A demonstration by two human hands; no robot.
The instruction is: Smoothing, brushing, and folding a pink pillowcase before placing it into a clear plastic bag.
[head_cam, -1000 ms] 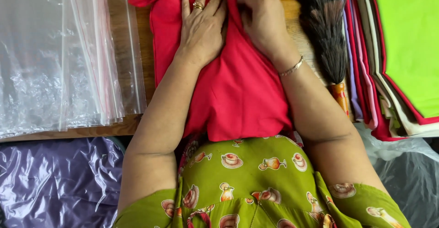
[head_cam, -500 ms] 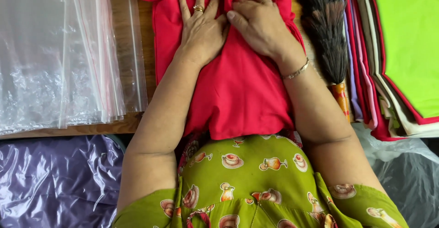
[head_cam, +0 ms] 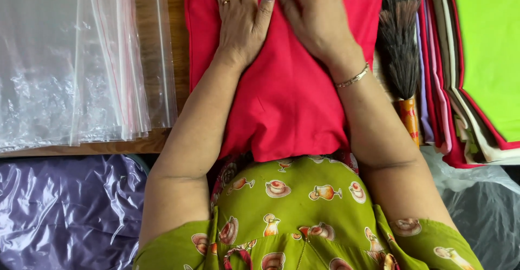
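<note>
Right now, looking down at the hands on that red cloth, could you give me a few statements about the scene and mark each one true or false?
1. Both hands lie flat on the red cloth. True: the left hand and the right hand press on it with the fingers spread.
2. The left hand wears a ring. True.
3. The right wrist is bare. False: a thin bracelet circles it.
4. The clear plastic bags are stacked to the right of the cloth. False: they lie to its left, on the wooden table.
5. A dark feather brush lies beside the cloth on the right. True.
6. The top sheet of the folded fabric stack is blue. False: it is bright green.
</note>
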